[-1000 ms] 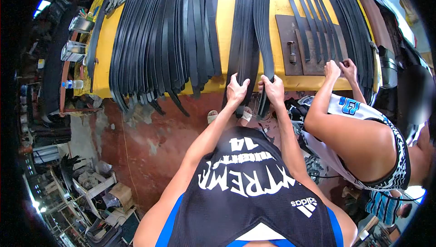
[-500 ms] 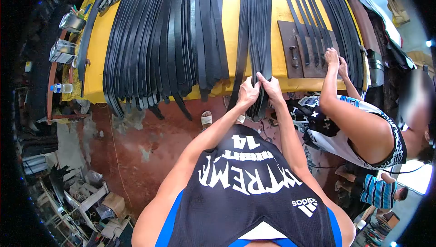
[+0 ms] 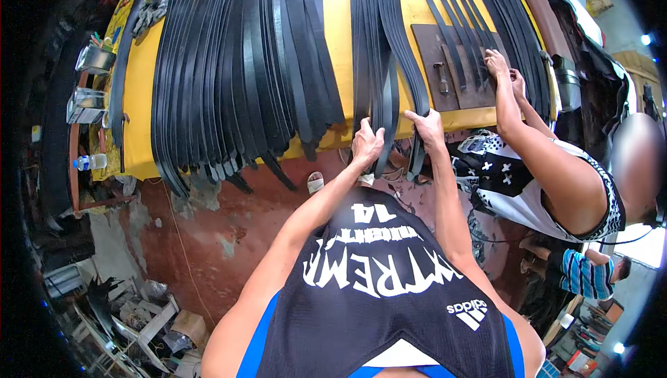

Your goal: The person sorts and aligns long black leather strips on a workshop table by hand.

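Long black straps, leather-like, hang over the front edge of the yellow-covered table (image 3: 335, 65). My left hand (image 3: 368, 143) is closed on the left part of the middle bundle of straps (image 3: 368, 65). A little to the right, my right hand (image 3: 426, 130) grips another group of straps (image 3: 406, 65) from the same bundle, its thumb on top. Between my hands a loose strap (image 3: 390, 100) curves down on its own. The strap ends dangle below both hands, past the table edge.
A wide row of black straps (image 3: 236, 79) covers the table's left side. At right, a co-worker's hands (image 3: 497, 64) work at thin straps on a dark board (image 3: 472, 100) with a small tool (image 3: 442, 78). A bottle (image 3: 90, 162) and metal tins (image 3: 86, 105) stand at left.
My hands have moved apart, left hand leftward and right hand rightward. The middle bundle, held together before, is now split into groups. The view has shifted slightly.
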### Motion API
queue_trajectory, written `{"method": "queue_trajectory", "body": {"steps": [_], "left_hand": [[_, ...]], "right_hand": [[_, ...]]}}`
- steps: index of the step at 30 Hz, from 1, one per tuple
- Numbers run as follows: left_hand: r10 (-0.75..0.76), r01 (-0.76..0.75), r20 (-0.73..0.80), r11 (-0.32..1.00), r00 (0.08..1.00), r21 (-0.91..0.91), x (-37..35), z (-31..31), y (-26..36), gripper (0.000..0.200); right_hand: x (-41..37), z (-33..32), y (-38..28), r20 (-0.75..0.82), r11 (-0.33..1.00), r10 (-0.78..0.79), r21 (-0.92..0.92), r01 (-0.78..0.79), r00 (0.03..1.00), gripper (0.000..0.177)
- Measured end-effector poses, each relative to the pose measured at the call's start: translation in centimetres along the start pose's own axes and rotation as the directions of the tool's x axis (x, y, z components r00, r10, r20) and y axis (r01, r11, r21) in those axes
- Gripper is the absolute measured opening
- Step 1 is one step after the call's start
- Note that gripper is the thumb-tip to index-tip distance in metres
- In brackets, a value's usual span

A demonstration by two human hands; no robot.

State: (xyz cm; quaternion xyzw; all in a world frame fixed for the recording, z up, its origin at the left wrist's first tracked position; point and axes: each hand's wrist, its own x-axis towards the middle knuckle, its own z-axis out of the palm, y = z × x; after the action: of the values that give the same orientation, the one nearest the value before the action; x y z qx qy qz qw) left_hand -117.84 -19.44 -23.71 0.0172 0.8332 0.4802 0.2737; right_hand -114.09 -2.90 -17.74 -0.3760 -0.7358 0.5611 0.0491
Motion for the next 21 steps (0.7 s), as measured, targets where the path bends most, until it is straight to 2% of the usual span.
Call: {"method": "queue_trajectory", "body": {"steps": [1,2,4,5,7,10,11,12,14,16,17,19,21], "left_hand": [[-0.006,0.006,-0.004,1.000,1.000,0.030,-0.3,-0.1,0.5,0.058],[0.001,-0.001,0.001,0.999,1.000,0.033,-0.3,0.0,0.5,0.058],[0.052,-0.048,-0.019,0.981,0.998,0.190,0.0,0.1,0.1,0.064],[0.137,-0.141,0.032,0.960,0.990,0.241,0.0,-0.1,-0.4,0.069],[0.146,-0.151,0.041,0.941,0.988,0.304,-0.1,-0.3,-0.1,0.070],[0.073,-0.086,0.050,0.937,0.996,0.339,0.5,0.1,0.1,0.074],[0.072,-0.082,0.044,0.937,0.996,0.339,0.4,0.2,0.1,0.074],[0.080,-0.086,0.032,0.938,0.996,0.336,0.3,0.3,0.1,0.074],[0.147,-0.137,-0.006,0.934,0.989,0.329,0.1,0.6,-0.5,0.066],[0.117,-0.103,-0.025,0.943,0.993,0.316,0.0,0.6,-0.5,0.068],[0.095,-0.079,-0.036,0.949,0.995,0.305,-0.2,0.6,-0.3,0.070],[0.040,-0.033,-0.020,0.963,0.999,0.269,-0.7,0.3,0.1,0.070],[0.143,-0.134,-0.120,0.988,0.982,0.081,-1.3,0.7,-0.2,0.070]], "right_hand": [[0.4,0.1,0.7,-0.007,1.000,0.002,0.004,-0.002,1.000,0.027],[0.8,0.4,1.4,-0.033,0.993,0.017,-0.112,-0.021,0.999,0.027],[1.9,1.5,4.2,-0.083,0.960,0.055,-0.270,-0.075,0.995,0.030],[2.4,2.1,6.0,-0.012,0.979,0.134,-0.152,-0.135,0.991,0.034],[4.5,3.9,10.8,-0.031,0.981,0.004,-0.195,-0.010,0.999,0.025],[3.6,3.8,9.5,0.051,0.997,0.061,-0.051,-0.058,0.997,0.028],[3.7,3.6,9.3,0.085,0.997,0.078,0.011,-0.079,0.993,0.031],[3.6,2.9,8.3,0.083,0.990,0.131,-0.052,-0.128,0.988,0.035],[3.6,1.5,7.0,0.110,0.989,0.145,-0.021,-0.143,0.983,0.033],[2.3,-0.3,3.7,0.155,0.978,0.185,0.069,-0.197,0.970,0.035],[2.2,-0.7,3.2,0.162,0.970,0.188,0.124,-0.209,0.969,0.031],[2.1,-0.7,3.1,0.213,0.937,0.222,0.223,-0.268,0.951,0.035],[0.8,-0.1,2.2,0.171,0.973,0.147,0.154,-0.174,0.974,0.040]]}}
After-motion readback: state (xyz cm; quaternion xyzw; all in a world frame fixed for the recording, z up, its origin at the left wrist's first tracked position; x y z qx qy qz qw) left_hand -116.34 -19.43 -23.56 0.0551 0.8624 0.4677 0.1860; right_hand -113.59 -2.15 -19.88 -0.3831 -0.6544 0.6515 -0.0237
